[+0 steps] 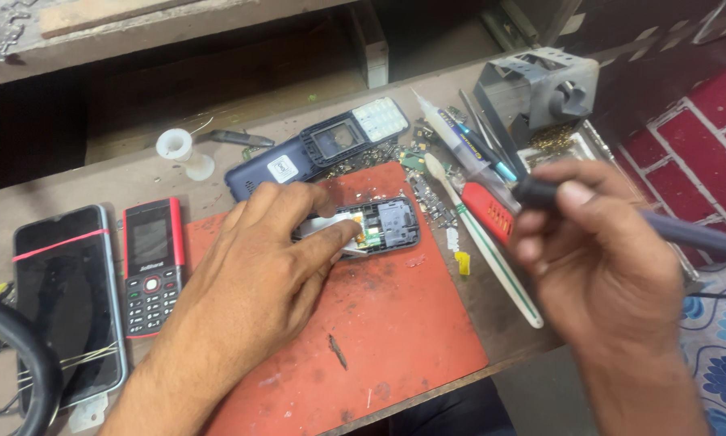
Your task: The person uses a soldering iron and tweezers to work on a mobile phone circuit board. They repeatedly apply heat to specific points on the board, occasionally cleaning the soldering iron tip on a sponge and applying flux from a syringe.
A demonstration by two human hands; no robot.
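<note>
The bench carries all items and runs across the view from lower left to upper right. A red mat lies on its near centre.

The left hand rests palm down on the mat, its fingers pressed on the opened phone, pinning it flat. This phone lies back up with the cover off and the inner frame exposed, near the far edge of the mat.

The right hand is closed around a dark iron handle, held above the bench edge to the right of the mat. The handle runs off to the right; its tip cannot be seen.

A smartphone with a red band across it lies at the far left of the bench. Just beside it, to its right, lies a red keypad phone, face up.

Beyond the mat lies a blue housing with a keypad panel at its far end. A grey stand sits at the far right corner. Between the mat and the stand lie a syringe, a red-handled tool and a white brush. A white spool stands left of the housing.
</note>
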